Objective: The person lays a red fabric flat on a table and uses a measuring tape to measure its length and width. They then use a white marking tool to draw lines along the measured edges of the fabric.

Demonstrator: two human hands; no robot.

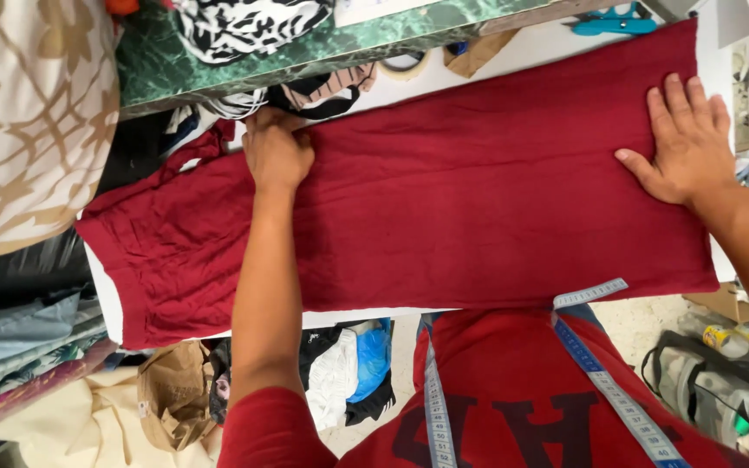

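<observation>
A dark red piece of cloth (478, 173) lies spread flat over a white table (110, 303), its left part rumpled and hanging past the table's end. My left hand (275, 152) rests on the cloth's far edge, fingers curled down at the border, so I cannot tell if it pinches the fabric. My right hand (687, 143) lies flat on the cloth near its right end, fingers spread. A blue-and-white measuring tape (604, 381) hangs around my neck over my red shirt.
A green marbled shelf (244, 65) with a black-and-white fabric (244, 26) runs along the far side. Turquoise scissors (613, 22) lie at the top right. Folded fabrics (19, 347), a brown paper bag (171, 394) and a bag with bottles (721, 381) sit on the floor.
</observation>
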